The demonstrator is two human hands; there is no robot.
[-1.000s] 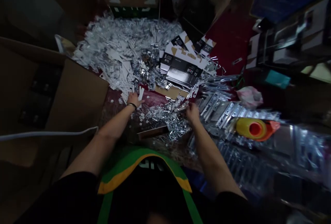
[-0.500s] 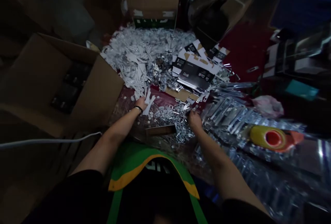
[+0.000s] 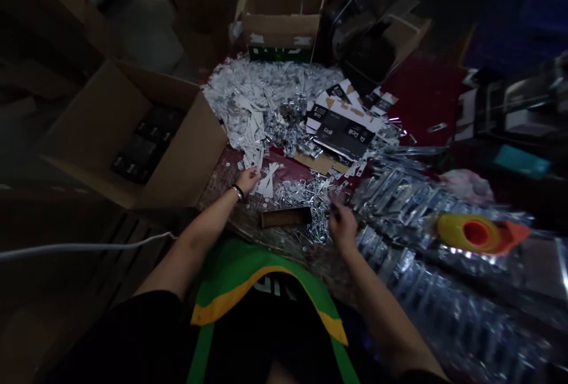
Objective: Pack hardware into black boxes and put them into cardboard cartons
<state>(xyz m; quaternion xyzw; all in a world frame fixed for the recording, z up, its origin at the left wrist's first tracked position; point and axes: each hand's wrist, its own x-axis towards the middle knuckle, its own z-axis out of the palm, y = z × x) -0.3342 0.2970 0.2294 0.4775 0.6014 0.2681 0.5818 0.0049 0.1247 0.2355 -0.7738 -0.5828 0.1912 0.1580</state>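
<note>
My left hand (image 3: 248, 181) is closed in a pinch beside flat white strips (image 3: 267, 183); what it holds is too small to make out. To the right, my right hand (image 3: 343, 227) hovers at the edge of a heap of small metal screws (image 3: 317, 218). Its fingers are curled and slightly blurred, and whatever lies between them cannot be made out. A small open brown box (image 3: 286, 217) lies between the hands, against the screws. Beyond them are loose shiny metal parts (image 3: 288, 118) and flattened black-and-white cartons (image 3: 344, 132).
An open cardboard box (image 3: 186, 165) with small black boxes inside stands at left. Another box (image 3: 284, 29) is behind a large pile of clear plastic packets (image 3: 231, 88). At right lie rows of bagged metal parts (image 3: 399, 189) and a yellow-orange tape roll (image 3: 474, 233).
My right hand has drawn back toward me and away from the metal plates. My left hand stays by the white strips. The view has shifted slightly.
</note>
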